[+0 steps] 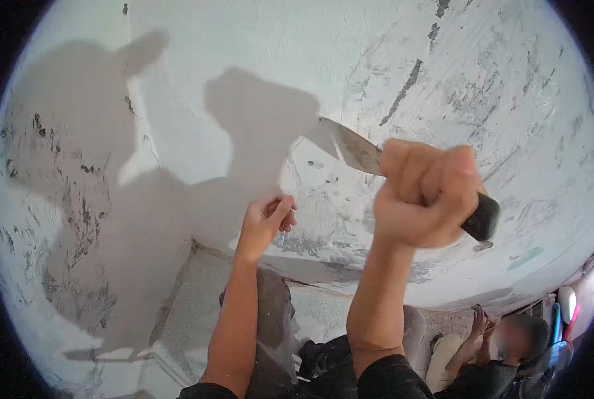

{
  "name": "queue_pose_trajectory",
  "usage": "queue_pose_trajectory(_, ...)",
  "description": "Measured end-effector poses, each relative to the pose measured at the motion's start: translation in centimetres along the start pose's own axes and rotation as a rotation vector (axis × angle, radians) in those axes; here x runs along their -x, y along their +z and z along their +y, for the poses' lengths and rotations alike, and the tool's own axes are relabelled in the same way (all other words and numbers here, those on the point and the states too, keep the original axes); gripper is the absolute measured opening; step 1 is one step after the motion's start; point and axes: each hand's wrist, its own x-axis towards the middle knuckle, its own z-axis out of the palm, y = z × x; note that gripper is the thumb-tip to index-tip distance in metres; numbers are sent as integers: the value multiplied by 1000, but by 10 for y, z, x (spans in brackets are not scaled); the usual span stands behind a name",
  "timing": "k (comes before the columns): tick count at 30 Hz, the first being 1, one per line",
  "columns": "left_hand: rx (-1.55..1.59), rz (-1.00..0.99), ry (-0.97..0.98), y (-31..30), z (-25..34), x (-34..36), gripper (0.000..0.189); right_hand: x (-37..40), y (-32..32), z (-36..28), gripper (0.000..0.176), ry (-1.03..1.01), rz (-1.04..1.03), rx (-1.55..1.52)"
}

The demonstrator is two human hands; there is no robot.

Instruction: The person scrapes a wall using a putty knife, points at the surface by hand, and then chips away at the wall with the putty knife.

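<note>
**Fingers balled tight round a scraper handle, blade up at the wall**

Right hand raised high in a full fist. All four fingers pressed together and wrapped over the black handle of the scraper, knuckles toward the camera, thumb hidden behind them. Handle butt sticking out at the lower right of the fist. Metal blade angled up and to the left, tip at or just off the white wall; contact not clear, blade slightly blurred. Right forearm near upright below the fist, wrist straight, dark sleeve at the elbow.

Left hand lower and to the left, well apart from the scraper, likewise lifted toward the wall. Fingers loosely curled, tips drawn in against the thumb as in a pinch; impossible to tell if pinching anything. Left forearm bare, slanting up from the bottom edge.

Wall patchy: smooth white at the upper left, grey scrape marks and streaks across the right and far left. Shadows of the raised arms and tool cast dark upon it, left of the blade. Speckled floor far below, between the arms. Another person at the lower right, seated low, both hands raised in front, well apart from the two hands above.
</note>
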Motion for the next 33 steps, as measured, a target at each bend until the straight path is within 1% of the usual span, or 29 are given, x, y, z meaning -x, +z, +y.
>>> queue_pose_trajectory(1, 22, -10, -8, -1, -1, 2, 27, -2, -3, -7, 41, 4, 1, -2)
queue_pose_trajectory(4, 22, 25, 5, 0, 2, 3, 25, -15, -25, -20, 32, -61, -168, -294)
queue_pose_trajectory(5, 24, 26, 2, -1, 0, 3, 25, -9, -22, -11, 32, -58, -169, -293)
queue_pose_trajectory(7, 51, 17, -12, 0, -3, 0, 25, 7, -8, 15, 34, 23, 102, -172)
queue_pose_trajectory(8, 51, 12, -8, 1, -2, 0, 25, 10, -8, 19, 37, 111, 6, -309)
queue_pose_trajectory(9, 31, 8, -5, 1, -1, 1, 25, 14, -8, 14, 38, 72, -21, -213)
queue_pose_trajectory(11, 12, 27, -7, -2, 0, 2, 26, 15, -9, -2, 38, -108, 20, -100)
queue_pose_trajectory(12, -2, 29, -4, -3, 0, 2, 26, 7, -15, -11, 37, -189, -172, -99)
queue_pose_trajectory(13, -17, 24, 0, -4, 0, 2, 27, 9, -13, -10, 37, -179, -171, -102)
queue_pose_trajectory(15, 3, 16, 3, -5, -2, 1, 27, 11, -11, -6, 35, -311, -111, 250)
queue_pose_trajectory(16, 26, 6, 9, -3, -2, 0, 27, 15, -10, -1, 32, -62, 12, -284)
queue_pose_trajectory(20, 1, 16, -6, -1, 0, 1, 28, 13, -7, -8, 33, -53, 47, -267)
queue_pose_trajectory(24, 3, 15, -8, -2, -4, 1, 26, 14, -7, -3, 35, 30, 90, -264)
queue_pose_trajectory(27, 10, 14, -3, 0, -2, 2, 26, 9, -7, -17, 37, -19, 85, -178)
queue_pose_trajectory(28, 2, 23, -12, 0, -1, 2, 26, -10, -25, -21, 42, -196, -408, -61)
queue_pose_trajectory(29, 3, 27, -13, -1, -1, 2, 26, -5, -28, -15, 42, -194, -410, -64)
queue_pose_trajectory(32, 25, 3, -12, 0, -2, 3, 25, 9, -11, -3, 39, 134, 111, -374)
queue_pose_trajectory(33, 35, -2, -28, 1, -3, 3, 25, 7, -13, -6, 39, 126, 114, -370)
